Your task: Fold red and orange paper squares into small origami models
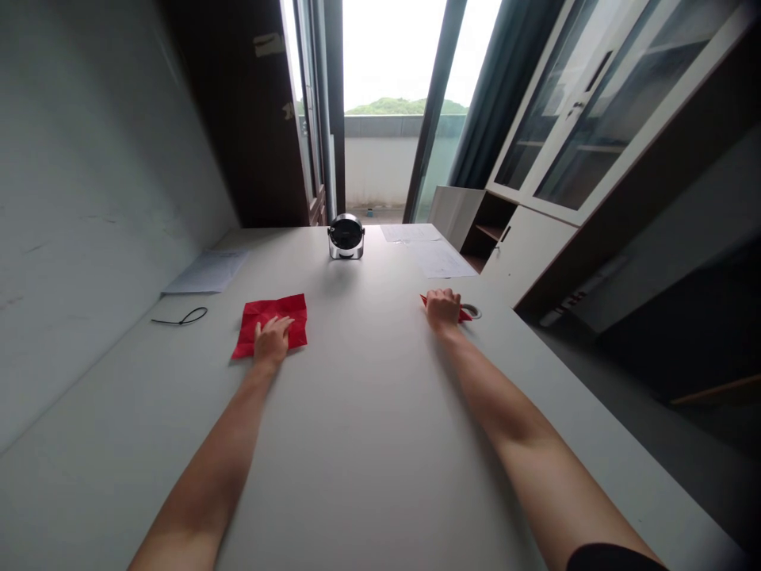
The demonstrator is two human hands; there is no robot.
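On the left side of the white table [357, 412] lies a creased, square sheet of red paper [291, 309]. My left hand [272, 341] rests on it palm down, fingers spread out. To the right, my right hand [443, 308] is closed over a smaller red paper piece [465, 316]. Pointed ends of that piece stick out on both sides of the fist, while its middle is hidden. Just beyond the knuckles, a pale ring that looks like a roll of tape [474, 310] lies against the red piece.
A round black and silver device [346, 236] on a stand is at the far edge. White papers [443, 258] lie far right, with another stack [206, 272] by the left wall. A black looped cord [184, 319] lies left of the red sheet. Cabinets [535, 246] flank the right side.
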